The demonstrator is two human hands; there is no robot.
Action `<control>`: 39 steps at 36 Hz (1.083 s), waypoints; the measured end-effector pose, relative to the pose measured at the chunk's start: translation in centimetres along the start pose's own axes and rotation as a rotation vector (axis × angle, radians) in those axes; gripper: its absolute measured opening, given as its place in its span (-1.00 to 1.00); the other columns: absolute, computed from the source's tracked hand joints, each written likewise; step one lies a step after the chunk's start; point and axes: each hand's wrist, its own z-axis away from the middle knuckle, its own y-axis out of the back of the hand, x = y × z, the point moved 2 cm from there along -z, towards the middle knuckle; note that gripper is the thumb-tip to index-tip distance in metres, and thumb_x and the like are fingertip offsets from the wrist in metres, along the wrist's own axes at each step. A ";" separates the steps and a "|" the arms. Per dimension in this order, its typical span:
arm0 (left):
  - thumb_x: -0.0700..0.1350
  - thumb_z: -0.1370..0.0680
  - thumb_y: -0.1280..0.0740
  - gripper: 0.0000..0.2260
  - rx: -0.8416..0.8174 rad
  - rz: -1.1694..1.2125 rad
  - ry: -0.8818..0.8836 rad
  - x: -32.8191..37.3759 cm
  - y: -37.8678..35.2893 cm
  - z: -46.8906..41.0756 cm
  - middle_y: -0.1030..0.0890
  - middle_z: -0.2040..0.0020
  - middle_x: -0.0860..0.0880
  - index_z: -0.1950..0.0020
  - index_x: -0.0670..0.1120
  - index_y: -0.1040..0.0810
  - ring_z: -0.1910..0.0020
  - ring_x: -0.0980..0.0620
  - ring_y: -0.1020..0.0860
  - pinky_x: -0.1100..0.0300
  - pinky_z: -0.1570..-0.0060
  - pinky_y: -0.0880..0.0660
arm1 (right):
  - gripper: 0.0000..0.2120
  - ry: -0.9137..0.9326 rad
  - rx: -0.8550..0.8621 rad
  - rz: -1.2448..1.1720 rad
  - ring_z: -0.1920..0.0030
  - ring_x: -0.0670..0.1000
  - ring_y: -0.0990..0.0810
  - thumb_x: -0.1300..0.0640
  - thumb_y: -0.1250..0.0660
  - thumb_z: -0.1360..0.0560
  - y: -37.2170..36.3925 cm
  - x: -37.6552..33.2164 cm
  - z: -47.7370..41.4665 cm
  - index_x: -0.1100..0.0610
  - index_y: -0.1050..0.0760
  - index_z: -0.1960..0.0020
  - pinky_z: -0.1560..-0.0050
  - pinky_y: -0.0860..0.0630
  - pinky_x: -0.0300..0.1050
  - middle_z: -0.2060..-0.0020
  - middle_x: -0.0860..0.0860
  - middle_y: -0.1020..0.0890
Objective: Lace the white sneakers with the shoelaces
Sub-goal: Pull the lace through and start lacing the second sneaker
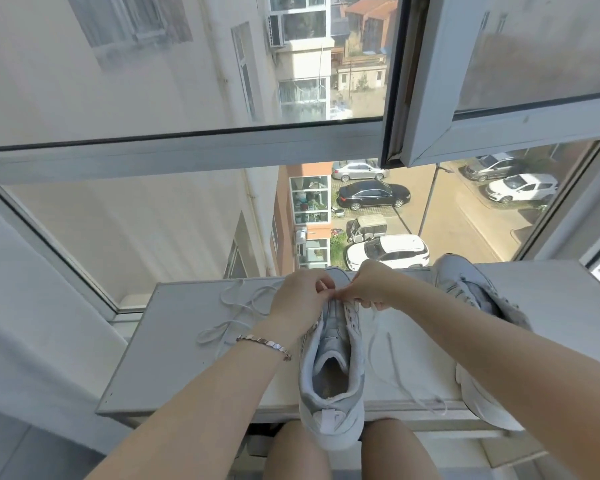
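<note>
Left hand [300,299] and right hand [371,289]: close together, almost touching, fingertips of both pinched on the lace [381,344] at the front eyelets. I cannot tell which eyelet the tip is at; my fingers hide it.

Sneaker [329,368]: centre of the counter [174,341], toe away from me, heel past the near edge over my knees. Only the lowest eyelets look laced, so I judge this an early stage.

Risks, nearest first:
- Pinch is small and the tip is hidden. It could miss the hole or go into the wrong one, and the crossing would come out skewed.
- Pulling the lace towards me could drag the overhanging sneaker off the edge, since nothing pins it down.
- The free end runs right and down to the near edge. If it drops over, its weight may pull the lace back through and leave the ends uneven.
- Spare lace [236,313] lies in loose loops just beside my left wrist. My bracelet [264,342] could catch a loop and sweep it off.
- Second sneaker [471,296] lies beside my right forearm, partly hidden by it. A wide elbow move could knock it.
</note>
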 end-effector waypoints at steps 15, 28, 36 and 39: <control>-0.18 -0.52 -0.27 -0.91 0.013 -0.200 -0.223 0.6 -0.2 -0.1 -0.38 0.26 0.10 0.05 -0.07 -0.56 0.17 0.07 -0.36 0.19 0.26 -0.29 | -0.76 0.612 0.445 1.070 0.46 0.02 -0.55 0.20 -0.56 -0.19 0.4 1.4 1.6 0.14 -0.49 0.28 0.21 -0.45 -0.16 0.39 0.02 -0.53; -0.19 -0.49 -0.27 -0.91 0.076 -0.120 -0.088 -0.6 -0.2 0.1 -0.39 0.34 0.11 0.18 -0.01 -0.48 0.18 0.03 -0.42 0.18 0.26 -0.36 | -0.73 0.500 0.015 -0.289 0.32 -0.05 -0.55 -0.04 -0.34 -0.45 6.0 3.2 9.8 0.09 -0.61 0.33 0.14 -0.46 -0.26 0.48 0.00 -0.60; -0.24 -0.51 -0.29 -0.88 0.178 0.084 -0.026 2.8 1.1 1.9 -0.53 0.27 0.08 0.17 -0.04 -0.55 0.19 0.08 -0.50 0.37 0.22 -0.40 | -0.79 0.568 0.167 -0.694 0.39 -0.12 -0.57 0.02 -0.33 -0.42 6.3 3.1 10.9 0.14 -0.64 0.23 0.27 -0.49 -0.38 0.48 0.03 -0.60; -0.16 -0.55 -0.29 -0.82 -0.013 0.440 -0.022 6.4 1.5 4.0 -0.61 0.21 0.10 0.21 0.05 -0.57 0.18 0.17 -0.53 0.37 0.19 -0.38 | -0.82 0.542 0.167 -0.840 0.29 -0.04 -0.63 0.11 -0.29 -0.41 5.5 2.1 10.7 0.19 -0.61 0.13 0.15 -0.59 -0.25 0.38 0.06 -0.65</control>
